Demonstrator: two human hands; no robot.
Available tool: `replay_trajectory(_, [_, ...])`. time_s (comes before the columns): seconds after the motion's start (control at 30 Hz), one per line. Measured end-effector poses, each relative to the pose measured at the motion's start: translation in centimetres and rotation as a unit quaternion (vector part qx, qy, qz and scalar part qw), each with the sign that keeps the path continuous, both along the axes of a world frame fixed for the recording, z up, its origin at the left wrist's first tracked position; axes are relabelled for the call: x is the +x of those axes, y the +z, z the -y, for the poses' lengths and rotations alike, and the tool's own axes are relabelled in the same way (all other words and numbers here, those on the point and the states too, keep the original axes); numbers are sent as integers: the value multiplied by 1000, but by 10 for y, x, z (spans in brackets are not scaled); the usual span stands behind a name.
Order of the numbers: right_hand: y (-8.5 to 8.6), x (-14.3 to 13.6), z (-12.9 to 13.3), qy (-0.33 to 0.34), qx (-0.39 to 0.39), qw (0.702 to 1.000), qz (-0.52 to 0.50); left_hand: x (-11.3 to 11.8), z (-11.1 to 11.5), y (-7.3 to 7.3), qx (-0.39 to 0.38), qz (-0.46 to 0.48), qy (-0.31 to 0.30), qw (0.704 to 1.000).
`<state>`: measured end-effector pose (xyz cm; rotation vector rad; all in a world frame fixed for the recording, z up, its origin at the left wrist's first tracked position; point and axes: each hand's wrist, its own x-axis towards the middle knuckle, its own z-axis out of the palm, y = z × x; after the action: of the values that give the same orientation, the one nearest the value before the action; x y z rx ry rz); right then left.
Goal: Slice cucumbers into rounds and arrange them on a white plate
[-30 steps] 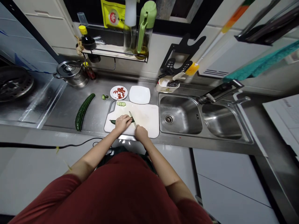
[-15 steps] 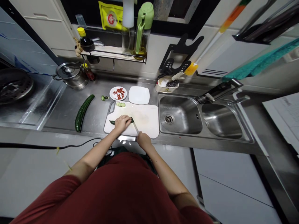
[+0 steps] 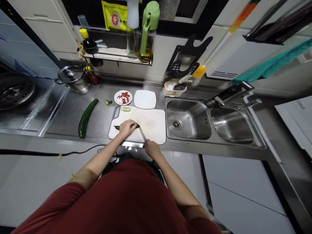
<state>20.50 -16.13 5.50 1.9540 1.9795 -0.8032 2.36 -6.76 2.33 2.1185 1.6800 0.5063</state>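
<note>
A piece of dark green cucumber (image 3: 117,127) lies across the white cutting board (image 3: 156,130), and my left hand (image 3: 127,128) is closed over its middle. My right hand (image 3: 152,149) grips a knife (image 3: 142,134) by its handle, which the fingers hide. The blade points up and left, its tip at the cucumber's right end. Several pale cucumber slices (image 3: 126,109) overlap near the board's upper left corner. A whole cucumber (image 3: 87,118) rests on the steel counter to the left. Small green end pieces (image 3: 108,102) sit beyond the board's handle.
Behind the board stand a plate of chopped red pieces (image 3: 120,101) and a white square plate (image 3: 145,99). A double sink (image 3: 187,118) adjoins the board on the right. At the back left are a lidded steel pot (image 3: 80,85) and a sauce bottle (image 3: 92,77).
My right hand and the knife have shifted slightly to the right and down. My left hand stays on the cucumber in about the same spot.
</note>
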Motion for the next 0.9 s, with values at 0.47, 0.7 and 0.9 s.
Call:
replay_trajectory(0.47, [2,21,-1,-8,42,999,6,-6,-16,0,-62,29,31,997])
replay_trajectory(0.7, [6,21,-8,-13,67,997,46,-7,-19,0,-68,30,35,997])
replay_trajectory(0.9, [9,21,-16,-32,117,991,48,-5,-19,2,-59,-3,37,998])
